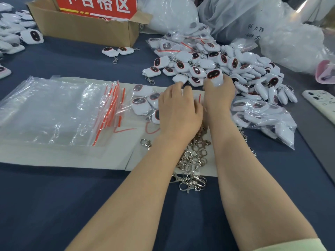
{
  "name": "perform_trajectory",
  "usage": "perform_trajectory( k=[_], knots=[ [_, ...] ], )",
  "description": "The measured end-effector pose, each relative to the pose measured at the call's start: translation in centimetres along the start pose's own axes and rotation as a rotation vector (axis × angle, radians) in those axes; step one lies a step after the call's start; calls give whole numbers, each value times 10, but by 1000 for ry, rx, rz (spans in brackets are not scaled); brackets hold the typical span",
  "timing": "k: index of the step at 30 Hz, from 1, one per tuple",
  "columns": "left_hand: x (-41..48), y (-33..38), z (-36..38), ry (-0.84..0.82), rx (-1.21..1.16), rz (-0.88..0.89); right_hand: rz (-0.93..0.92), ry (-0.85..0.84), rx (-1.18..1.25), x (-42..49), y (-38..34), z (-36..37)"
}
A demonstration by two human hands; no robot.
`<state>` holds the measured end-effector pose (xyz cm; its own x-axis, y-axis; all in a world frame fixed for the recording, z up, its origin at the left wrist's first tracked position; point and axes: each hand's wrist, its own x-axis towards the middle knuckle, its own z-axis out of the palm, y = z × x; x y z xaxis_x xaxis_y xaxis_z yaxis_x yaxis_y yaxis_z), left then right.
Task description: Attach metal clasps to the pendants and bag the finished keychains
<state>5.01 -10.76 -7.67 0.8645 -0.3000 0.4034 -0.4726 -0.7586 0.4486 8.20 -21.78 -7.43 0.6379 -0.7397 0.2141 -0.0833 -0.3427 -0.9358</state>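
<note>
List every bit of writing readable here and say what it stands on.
"不合格区", white on the red sign in the cardboard box; tops cut by the frame edge.
"96", handwritten on the translucent plastic bag; the characters after and below it are too blurred to read.
Pendants and phone case: no readable lettering.

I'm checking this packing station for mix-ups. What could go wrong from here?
The pendant in the right hand hides its clasp end, so it might get bagged unclasped. Both forearms pass over the loose clasps, so pulling back could sweep some off the white mat.
</note>
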Motion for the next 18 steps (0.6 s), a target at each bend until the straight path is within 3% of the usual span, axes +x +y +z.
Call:
perform_trajectory(
  k=[5,8,18],
  knots=[
    [-1,-4,0,-100,55,9,137,-116,469,1,-5,-1],
    [-2,-2,1,-107,47,-3,194,-142,500,3,-5,-4],
    [-1,-3,2,-75,14,-2,88,-239,362,2,-2,-4]
  ],
)
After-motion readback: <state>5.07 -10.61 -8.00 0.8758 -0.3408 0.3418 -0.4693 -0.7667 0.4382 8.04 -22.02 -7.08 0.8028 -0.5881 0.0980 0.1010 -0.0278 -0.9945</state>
